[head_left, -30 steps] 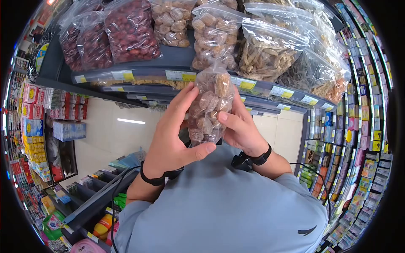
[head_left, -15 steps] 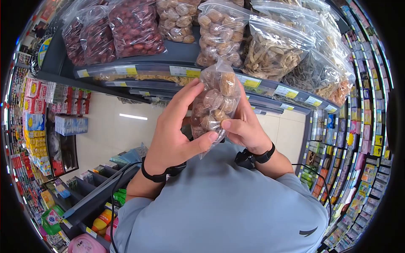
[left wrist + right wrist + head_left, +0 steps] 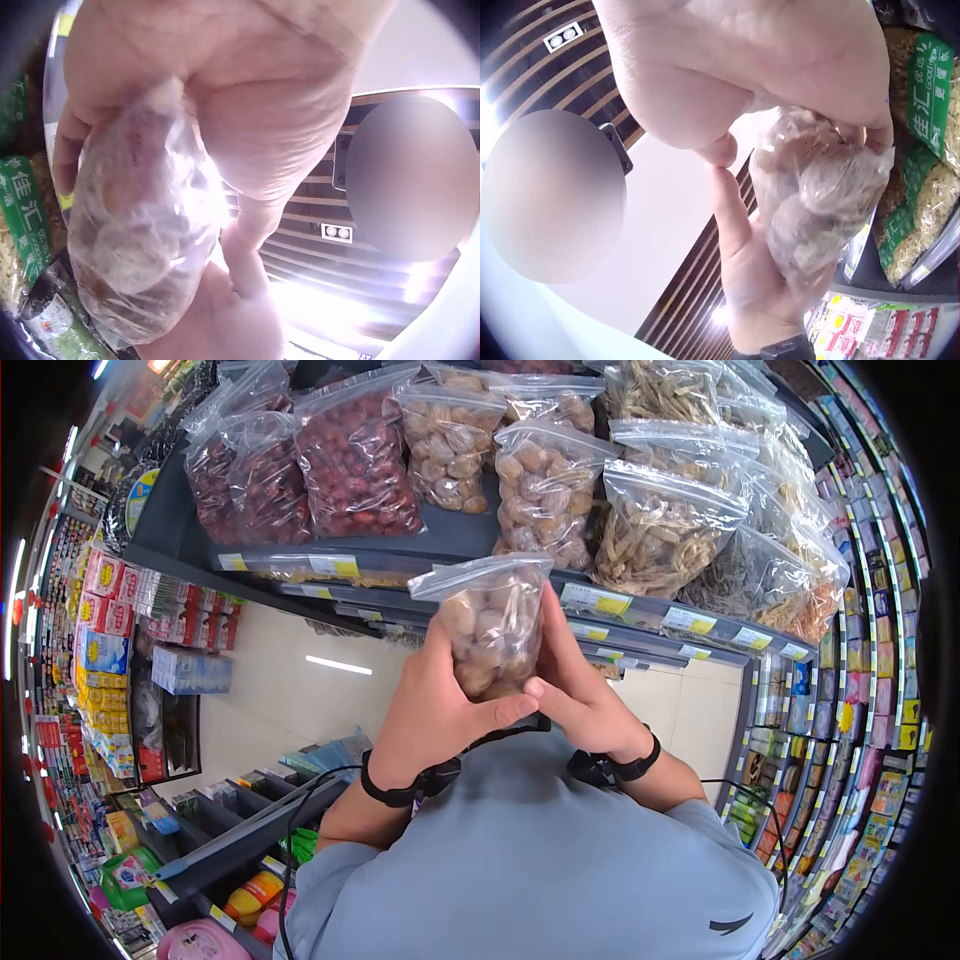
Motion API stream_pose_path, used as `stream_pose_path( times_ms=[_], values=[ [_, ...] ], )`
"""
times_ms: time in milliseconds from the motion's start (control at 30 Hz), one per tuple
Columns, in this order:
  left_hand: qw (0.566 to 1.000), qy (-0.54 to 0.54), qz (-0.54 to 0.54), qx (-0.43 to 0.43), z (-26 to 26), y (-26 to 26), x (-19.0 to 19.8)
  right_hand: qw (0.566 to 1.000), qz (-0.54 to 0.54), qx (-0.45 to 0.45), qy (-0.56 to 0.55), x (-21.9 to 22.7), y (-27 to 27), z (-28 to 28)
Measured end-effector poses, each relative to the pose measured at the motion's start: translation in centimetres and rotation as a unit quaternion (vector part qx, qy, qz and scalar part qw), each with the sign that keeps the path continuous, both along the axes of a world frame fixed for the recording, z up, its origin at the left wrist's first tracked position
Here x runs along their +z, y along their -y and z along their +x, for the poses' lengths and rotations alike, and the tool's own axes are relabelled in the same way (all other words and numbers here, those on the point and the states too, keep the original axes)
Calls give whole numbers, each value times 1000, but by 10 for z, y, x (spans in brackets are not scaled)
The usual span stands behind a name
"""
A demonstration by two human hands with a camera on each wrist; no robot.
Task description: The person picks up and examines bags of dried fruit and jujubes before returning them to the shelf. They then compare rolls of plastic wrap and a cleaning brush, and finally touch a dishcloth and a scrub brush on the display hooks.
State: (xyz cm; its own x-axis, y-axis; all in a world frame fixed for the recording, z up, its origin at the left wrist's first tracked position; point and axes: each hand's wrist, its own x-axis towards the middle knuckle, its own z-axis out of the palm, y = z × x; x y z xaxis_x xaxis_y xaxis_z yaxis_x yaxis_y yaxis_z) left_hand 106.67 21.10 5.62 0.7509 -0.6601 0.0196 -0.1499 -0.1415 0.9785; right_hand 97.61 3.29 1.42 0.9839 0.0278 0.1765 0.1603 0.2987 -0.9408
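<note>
Zip-top bag (image 3: 490,640) of brown, rounded pieces, probably dried fruit, held upright before a display shelf (image 3: 450,530). Head view: left hand (image 3: 425,705) and right hand (image 3: 590,705) are clamped on the bag from opposite sides, thumbs near its base; the zip edge, slightly tilted, stands above the fingers and overlaps, in projection, the shelf's front edge (image 3: 285,567). Behind that edge stand a bag of red jujubes (image 3: 360,470) and a bag of dried strips (image 3: 660,525). Pale floor tiles (image 3: 285,700) extend either side of the hands, bounded at lower left by compartmented shelving (image 3: 230,840). Left wrist view: glare obscures part of the bag; a green-labelled packet (image 3: 26,217) lies beyond it. Right wrist view: the thumb tips appear to meet beside the bag.
</note>
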Motion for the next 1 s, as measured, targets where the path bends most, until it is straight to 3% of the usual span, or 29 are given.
stream_pose_path(
  times_ms=[33, 100, 167, 200, 300, 400, 500, 600, 667, 833, 933, 1000],
  values=[
    [1000, 8, -6, 25, 1, 1, 1, 1000, 0, 0, 4, 2, 4, -1],
    [999, 17, 23, 42, 9, -3, -1, 991, -97, 62, 69, 5, 13, -3],
    [1000, 17, -13, 10, 21, -8, -12, 991, -89, 51, 83, 7, 12, -7],
    [998, -26, -53, 18, 26, -8, -14, 990, -101, 64, 79, 8, 16, -8],
    [991, 26, -111, 63, 37, 1, 8, 987, -118, 58, 96, 13, 18, -6],
    [981, 69, -151, 98, 62, 7, 15, 996, -21, 36, 85, 19, 16, -8],
    [972, 82, -185, 121, 93, 17, 24, 996, 1, 66, 65, 13, 20, -11],
    [983, 71, -155, 69, 129, 31, 27, 997, -16, 55, 56, 13, 19, -15],
    [974, 155, -161, 46, 148, 42, 15, 997, -23, 58, 56, 11, 22, -18],
    [969, 124, -211, 12, 157, 57, 9, 999, -11, 27, 37, 7, 29, -27],
    [945, 174, -247, 128, 151, 67, 13, 1000, 14, 16, 11, 4, 34, -33],
    [937, 206, -233, 157, 156, 70, 15, 1000, 9, 5, 7, 6, 36, -34]
  ],
)
